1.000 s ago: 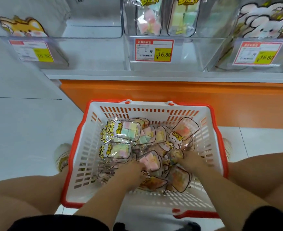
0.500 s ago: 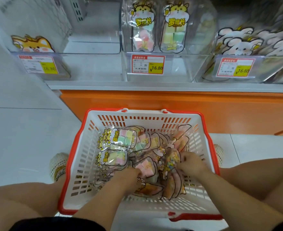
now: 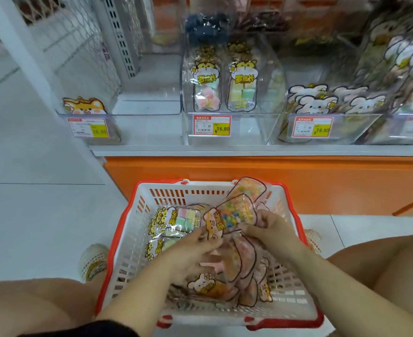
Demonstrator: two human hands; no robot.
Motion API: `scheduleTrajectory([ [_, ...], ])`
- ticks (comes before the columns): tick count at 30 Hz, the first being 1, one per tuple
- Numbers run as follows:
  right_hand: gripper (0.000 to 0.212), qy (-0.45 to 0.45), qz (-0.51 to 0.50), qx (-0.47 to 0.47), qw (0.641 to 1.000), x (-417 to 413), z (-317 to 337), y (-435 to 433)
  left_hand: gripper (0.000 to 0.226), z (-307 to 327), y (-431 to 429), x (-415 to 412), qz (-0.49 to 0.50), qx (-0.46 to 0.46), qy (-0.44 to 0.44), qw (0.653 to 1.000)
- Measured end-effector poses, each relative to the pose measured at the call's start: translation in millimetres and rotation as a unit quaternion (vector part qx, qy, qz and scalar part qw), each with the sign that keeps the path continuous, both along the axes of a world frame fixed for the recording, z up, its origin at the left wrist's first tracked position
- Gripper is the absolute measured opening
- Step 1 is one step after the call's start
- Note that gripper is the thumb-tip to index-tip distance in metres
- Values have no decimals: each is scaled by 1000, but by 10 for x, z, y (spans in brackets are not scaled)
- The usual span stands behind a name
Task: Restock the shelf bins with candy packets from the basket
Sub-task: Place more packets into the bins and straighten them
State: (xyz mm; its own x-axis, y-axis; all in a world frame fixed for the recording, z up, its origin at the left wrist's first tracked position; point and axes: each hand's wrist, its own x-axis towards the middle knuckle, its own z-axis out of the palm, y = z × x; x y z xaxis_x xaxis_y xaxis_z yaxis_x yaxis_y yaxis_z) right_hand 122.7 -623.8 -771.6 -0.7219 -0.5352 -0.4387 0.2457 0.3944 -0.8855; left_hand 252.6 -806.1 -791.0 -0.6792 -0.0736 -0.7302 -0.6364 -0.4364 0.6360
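Candy packets [image 3: 234,212] fanned just above a white basket [image 3: 132,239] at lower centre, gripped by the right hand [image 3: 271,229]. The left hand [image 3: 195,249] touches their lower edge, grip unclear. They look light, crinkly and slippery, so pinch the sealed edges. Clear shelf bins [image 3: 244,132] line the upper frame.

both bare forearms [image 3: 137,295] reach forward and down, close together; left grip [image 3: 195,246] blurred, fingers pointing ahead; right grip [image 3: 271,229] slightly higher, thumb and fingers pinching.

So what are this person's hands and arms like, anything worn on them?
The left hand and right hand are bare: no gloves, rings or watch visible. Both forearms are uncovered too. Black fabric by the left elbow may be a sleeve; unclear.
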Motion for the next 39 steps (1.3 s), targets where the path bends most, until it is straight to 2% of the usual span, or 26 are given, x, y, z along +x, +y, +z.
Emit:
scheduleTrajectory([
  [3,9,-28,6,-20,999,134,-82,-92,60,-66,2,73,101,-5,10,995],
  [4,8,-49,1,-28,998,174,-100,-124,48,-65,-4,98,120,-13,7,993],
  [6,21,-96,-2,-32,995,210,-218,-212,24,-112,-37,143,155,-54,-17,986],
  [7,24,-117,2,-36,992,230,-280,-263,22,-144,-62,169,172,-81,-31,981],
  [10,8,-139,6,-12,990,276,-473,-355,21,-238,-156,231,195,-126,-37,972],
  [12,14,-145,21,21,989,318,-559,-371,14,-251,-185,237,199,-122,-36,972],
  [15,16,-107,79,67,989,344,-560,-357,20,-221,-224,168,225,-106,-17,968],
  [20,8,40,192,157,968,247,-584,-399,29,34,-469,88,333,-91,92,934],
  [23,9,169,292,226,914,149,-698,-508,32,126,-675,123,390,-73,107,912],
  [25,26,256,348,273,860,67,-774,-606,32,131,-761,167,424,-20,117,898],
  [27,54,341,405,312,789,-30,-835,-702,39,98,-789,203,418,29,127,899],
  [28,64,385,437,332,742,-71,-840,-753,44,79,-787,212,412,50,128,901],
  [30,71,460,490,350,652,-139,-839,-843,51,36,-782,210,400,86,137,902],
  [32,70,485,531,355,597,-202,-859,-928,51,21,-768,185,391,113,145,902],
  [35,68,496,569,362,547,-242,-896,-1026,45,-5,-748,141,358,123,149,914],
  [39,58,483,580,373,540,-270,-908,-1093,45,-114,-683,75,334,117,120,927],
])
